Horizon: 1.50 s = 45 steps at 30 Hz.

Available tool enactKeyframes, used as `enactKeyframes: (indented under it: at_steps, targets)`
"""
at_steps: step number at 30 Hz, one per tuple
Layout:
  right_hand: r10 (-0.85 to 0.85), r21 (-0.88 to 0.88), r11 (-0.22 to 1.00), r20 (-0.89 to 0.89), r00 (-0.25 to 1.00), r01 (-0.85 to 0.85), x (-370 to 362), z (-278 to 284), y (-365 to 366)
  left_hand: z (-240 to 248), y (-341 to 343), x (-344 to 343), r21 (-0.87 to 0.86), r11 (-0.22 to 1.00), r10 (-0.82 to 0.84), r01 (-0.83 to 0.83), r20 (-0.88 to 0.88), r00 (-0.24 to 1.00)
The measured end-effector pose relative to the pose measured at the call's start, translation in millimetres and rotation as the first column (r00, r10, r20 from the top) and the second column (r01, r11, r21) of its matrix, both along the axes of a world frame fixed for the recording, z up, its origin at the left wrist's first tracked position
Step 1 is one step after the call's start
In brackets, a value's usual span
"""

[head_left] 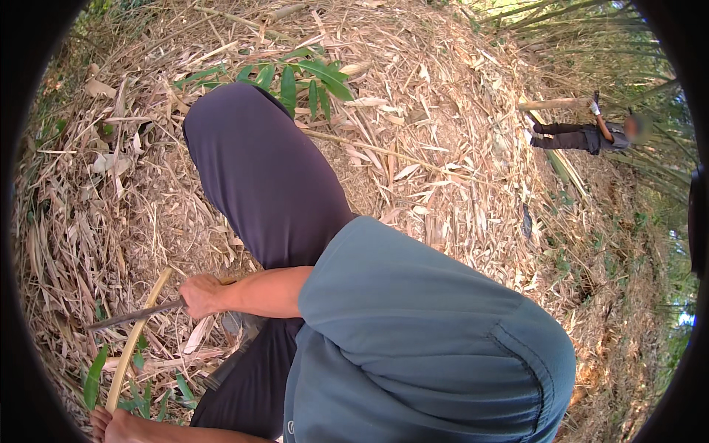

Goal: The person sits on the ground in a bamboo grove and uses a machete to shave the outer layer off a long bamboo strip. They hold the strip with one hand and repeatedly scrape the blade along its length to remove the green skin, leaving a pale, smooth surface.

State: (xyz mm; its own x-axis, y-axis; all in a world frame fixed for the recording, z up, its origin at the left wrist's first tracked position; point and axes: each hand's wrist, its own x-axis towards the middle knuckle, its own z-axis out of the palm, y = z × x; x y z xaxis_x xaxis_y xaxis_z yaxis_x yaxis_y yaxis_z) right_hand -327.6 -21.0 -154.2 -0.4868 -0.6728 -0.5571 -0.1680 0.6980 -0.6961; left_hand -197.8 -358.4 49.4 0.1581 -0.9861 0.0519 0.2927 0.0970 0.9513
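My right hand [203, 296] is closed around the handle of a long-bladed knife [124, 320]. Its dark blade points left and crosses a pale split bamboo strip [125, 360]; whether blade and strip touch is hard to make out. At the lower left edge, my left hand [114, 426] grips the near end of that strip, with part of the hand cut off by the rim of the picture. The strip slants up and away from it, ending just left of my right hand. My bent knee [251, 140] in dark trousers rises beyond the right arm.
Dry bamboo leaves [413, 173] and thin stalks cover the ground. A green leafy sprig [288, 81] lies beyond my knee. At the far right another person [591, 139] with a white glove stands by a bamboo pole [557, 104], near leaning bamboo stems.
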Motion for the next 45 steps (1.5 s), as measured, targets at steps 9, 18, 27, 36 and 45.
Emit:
enactKeyframes:
  at_steps: [9,18,27,36,45]
  targets:
    - [-0.081,0.256,0.963,-0.006,0.997,0.079,-4.0,-50.3,43.1,24.3,37.2,-30.4,-0.003,0.925,0.379,-0.380,0.093,0.921]
    - [-0.131,0.475,0.875,0.044,0.990,0.095,-14.8,-48.6,42.5,31.7,76.4,-54.1,0.043,0.901,0.409,-0.433,0.251,0.877]
    - [0.106,0.003,0.994,0.131,0.986,-0.107,13.9,32.2,-26.2,46.4,112.3,-61.2,0.070,0.872,0.458,-0.484,0.229,0.859]
    - [0.075,0.072,0.994,0.081,0.994,-0.081,13.2,-5.3,-15.9,44.5,118.7,-56.1,0.085,0.887,0.435,-0.454,0.175,0.883]
    - [0.177,-0.126,0.977,0.050,0.983,-0.170,17.2,35.2,-40.9,41.3,128.5,-58.9,-0.008,0.939,0.341,-0.343,0.141,0.929]
